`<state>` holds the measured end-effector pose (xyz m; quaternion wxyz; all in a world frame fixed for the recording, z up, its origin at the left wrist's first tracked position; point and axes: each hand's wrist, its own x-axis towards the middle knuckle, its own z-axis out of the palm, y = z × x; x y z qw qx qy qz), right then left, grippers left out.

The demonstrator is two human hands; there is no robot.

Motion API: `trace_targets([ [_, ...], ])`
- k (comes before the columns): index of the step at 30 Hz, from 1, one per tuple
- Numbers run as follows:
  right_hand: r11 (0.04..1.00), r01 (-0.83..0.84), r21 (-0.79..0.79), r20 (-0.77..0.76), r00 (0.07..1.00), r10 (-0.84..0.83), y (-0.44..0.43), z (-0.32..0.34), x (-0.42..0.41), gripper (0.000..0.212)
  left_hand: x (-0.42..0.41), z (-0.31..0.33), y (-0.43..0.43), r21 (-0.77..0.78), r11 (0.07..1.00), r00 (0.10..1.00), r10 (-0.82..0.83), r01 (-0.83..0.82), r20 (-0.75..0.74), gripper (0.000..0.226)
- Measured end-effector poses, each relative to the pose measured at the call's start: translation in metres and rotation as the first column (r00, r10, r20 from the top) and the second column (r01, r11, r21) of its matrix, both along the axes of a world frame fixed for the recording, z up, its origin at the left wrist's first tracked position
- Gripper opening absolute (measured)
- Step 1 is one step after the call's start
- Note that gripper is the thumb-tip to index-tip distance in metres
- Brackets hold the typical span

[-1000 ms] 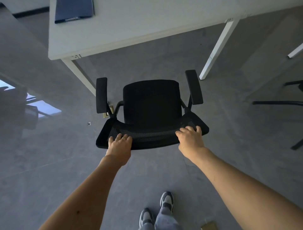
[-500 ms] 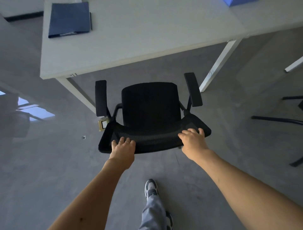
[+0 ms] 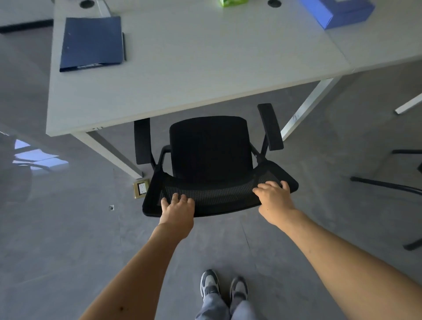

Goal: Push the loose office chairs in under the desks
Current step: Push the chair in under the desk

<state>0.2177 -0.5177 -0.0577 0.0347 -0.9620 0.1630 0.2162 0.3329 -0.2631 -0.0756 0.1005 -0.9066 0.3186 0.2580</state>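
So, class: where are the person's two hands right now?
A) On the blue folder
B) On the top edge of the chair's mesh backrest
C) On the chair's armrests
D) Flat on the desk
B: the left hand and right hand both rest on the backrest's top edge.

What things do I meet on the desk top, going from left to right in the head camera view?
dark blue folder → green object at the far edge, mostly cut off → light blue box.
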Motion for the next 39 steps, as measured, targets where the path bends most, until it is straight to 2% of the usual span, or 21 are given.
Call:
trace_targets([
  [11,1.000,-0.019,0.012,0.008,1.000,0.019,-0.059,0.001,0.071,0.049,0.064,0.005,-0.056,-0.011,0.999,0.999,0.038,-0.038,-0.014,0.045],
  [18,0.999,-0.016,0.046,0.017,1.000,0.015,-0.096,0.002,0.112,0.047,0.101,0.011,-0.095,0.018,0.998,0.998,0.065,-0.065,-0.015,0.051],
  [28,0.999,-0.046,0.022,0.033,0.998,0.045,-0.153,-0.003,0.176,0.045,0.159,0.005,-0.148,-0.008,0.996,0.996,0.094,-0.094,-0.002,0.044],
  [39,0.996,-0.087,0.002,-0.062,0.994,0.087,-0.211,0.003,0.243,0.049,0.211,0.003,-0.201,0.034,0.991,0.990,0.131,-0.129,-0.051,0.047],
])
